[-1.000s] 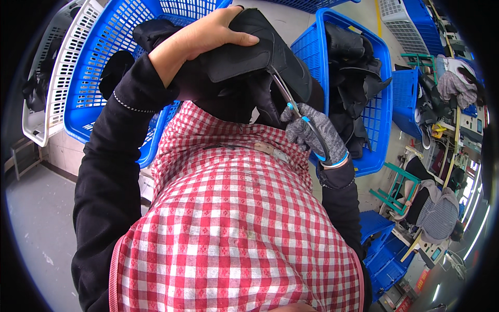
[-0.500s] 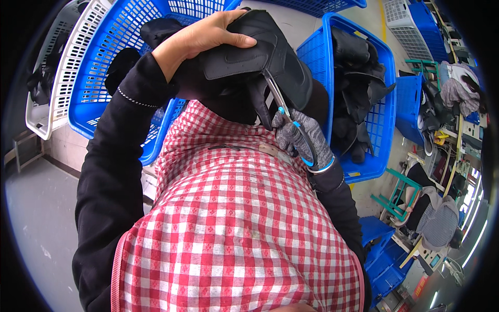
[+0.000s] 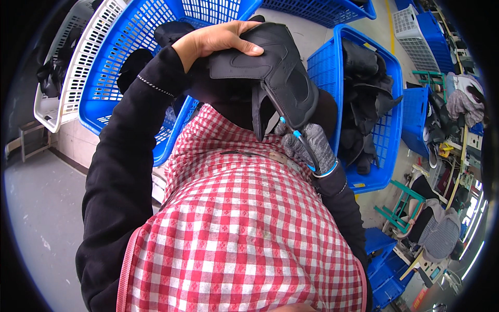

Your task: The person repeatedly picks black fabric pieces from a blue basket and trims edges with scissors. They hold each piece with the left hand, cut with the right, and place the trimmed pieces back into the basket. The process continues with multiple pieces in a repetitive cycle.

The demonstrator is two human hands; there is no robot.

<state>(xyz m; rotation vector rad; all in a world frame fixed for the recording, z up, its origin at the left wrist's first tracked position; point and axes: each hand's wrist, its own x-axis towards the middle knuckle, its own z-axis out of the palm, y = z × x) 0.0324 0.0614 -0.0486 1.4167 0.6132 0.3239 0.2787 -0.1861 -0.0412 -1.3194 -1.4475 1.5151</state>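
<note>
My bare left hand (image 3: 221, 41) is closed over the top of a black stitched shoe upper (image 3: 283, 54), thumb lying on its near face. My right hand (image 3: 315, 144), in a grey knitted glove, is wrapped round the blue-trimmed handles of a pair of scissors (image 3: 274, 103). The scissors' blades point up and away, against the lower edge of the upper, where their tips are partly hidden. A narrow black flap hangs from the upper just left of the blades. The upper is held above my lap, in front of a red-and-white checked apron (image 3: 223, 218).
A blue basket (image 3: 91, 99) with black pieces stands at the left, beside a white basket (image 3: 78, 73). Close to my right, another blue basket (image 3: 339, 67) holds several black pieces. Farther right are green-framed stools (image 3: 403, 208) and a cluttered workbench (image 3: 460, 151).
The whole view has shifted, so things sit slightly lower and to the right. The scissors' blades look closer together against the upper. Both hands keep their holds.
</note>
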